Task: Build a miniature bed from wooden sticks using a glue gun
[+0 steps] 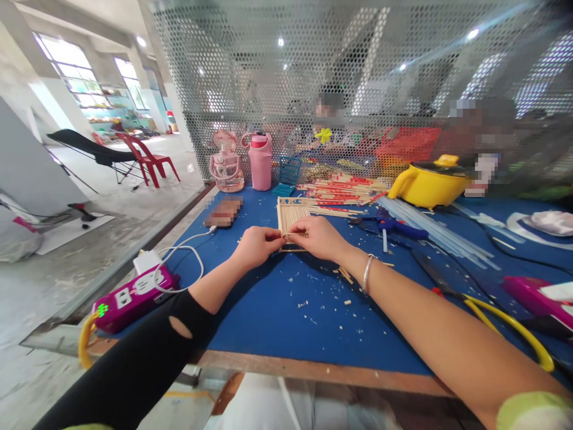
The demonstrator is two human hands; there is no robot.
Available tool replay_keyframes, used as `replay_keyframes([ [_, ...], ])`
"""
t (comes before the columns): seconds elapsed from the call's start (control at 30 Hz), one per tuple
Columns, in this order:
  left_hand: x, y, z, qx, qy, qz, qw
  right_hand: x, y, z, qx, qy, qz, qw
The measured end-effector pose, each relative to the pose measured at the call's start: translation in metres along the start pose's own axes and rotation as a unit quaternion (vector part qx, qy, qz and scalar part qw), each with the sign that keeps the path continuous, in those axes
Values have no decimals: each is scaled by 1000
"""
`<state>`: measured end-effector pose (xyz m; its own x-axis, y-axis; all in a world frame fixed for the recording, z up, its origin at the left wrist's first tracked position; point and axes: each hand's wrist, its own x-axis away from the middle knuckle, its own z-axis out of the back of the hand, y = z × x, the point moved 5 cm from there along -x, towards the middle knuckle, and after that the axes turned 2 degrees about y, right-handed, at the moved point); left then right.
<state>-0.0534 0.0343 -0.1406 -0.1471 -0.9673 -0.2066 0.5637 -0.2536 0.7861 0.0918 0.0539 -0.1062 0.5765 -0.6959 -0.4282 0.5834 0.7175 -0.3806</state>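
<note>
A flat panel of pale thin sticks point(293, 212) with a patterned strip along its far edge lies on the blue table top. My left hand point(257, 246) is closed in a pinch at the panel's near left corner. Facing it, my right hand point(317, 237) is also pinched, its fingertips meeting the left ones over the panel's near part. Something small and pale shows between the fingertips, too small to name. Behind the panel is a pile of sticks with red wrappings point(342, 190). A blue glue gun point(400, 227) lies to the right of my right hand.
Translucent glue sticks point(441, 230), a yellow pot point(427, 184) and yellow-handled pliers point(510, 319) are on the right. A phone point(224, 211), a purple power strip point(136, 295) and a white cable stand left. Bottles point(260, 164) line the mesh screen; people are behind it.
</note>
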Motion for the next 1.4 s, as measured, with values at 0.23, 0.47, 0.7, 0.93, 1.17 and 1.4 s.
replay_keyframes([
  [0.23,1,3,1,-6,3,-4,1000,0,0,-1,-3,5,-15,1000],
  [0.47,3,6,0,-21,10,-6,1000,1,0,-5,-13,-6,-15,1000],
  [0.7,1,3,1,-25,6,3,1000,-8,10,39,-24,27,-32,999],
  [0.93,1,1,2,-33,2,4,999,37,32,82,97,-176,-141,969],
  [1.17,0,-1,2,-40,19,9,999,123,35,68,113,-153,-198,962],
  [1.4,1,-1,1,-38,15,19,999,138,15,66,68,-134,-136,979],
])
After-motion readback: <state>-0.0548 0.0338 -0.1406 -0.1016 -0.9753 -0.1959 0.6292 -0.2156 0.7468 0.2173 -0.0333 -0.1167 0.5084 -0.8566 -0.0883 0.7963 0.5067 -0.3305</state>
